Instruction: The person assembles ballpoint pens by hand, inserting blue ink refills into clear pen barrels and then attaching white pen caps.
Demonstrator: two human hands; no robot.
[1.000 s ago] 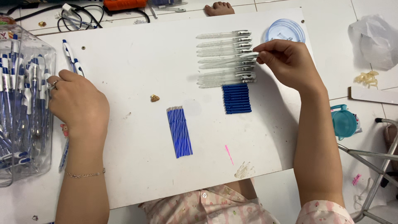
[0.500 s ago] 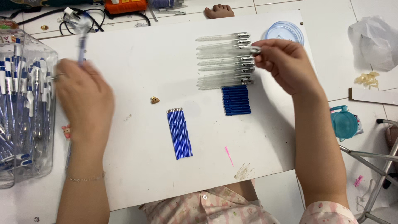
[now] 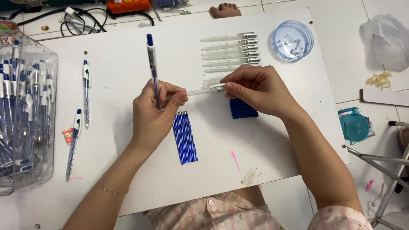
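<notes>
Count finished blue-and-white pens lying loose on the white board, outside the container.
2: one pen near the board's left edge, another pen just below it. A third is upright in the left hand, not lying.

Both forearms reach in from below and the hands meet mid-board. Left hand (image 3: 154, 113) is curled, fingers pinched shut, a thin bracelet on its wrist. Right hand (image 3: 257, 90) lies palm down, thumb and forefinger pinched together, pointing left.
</notes>
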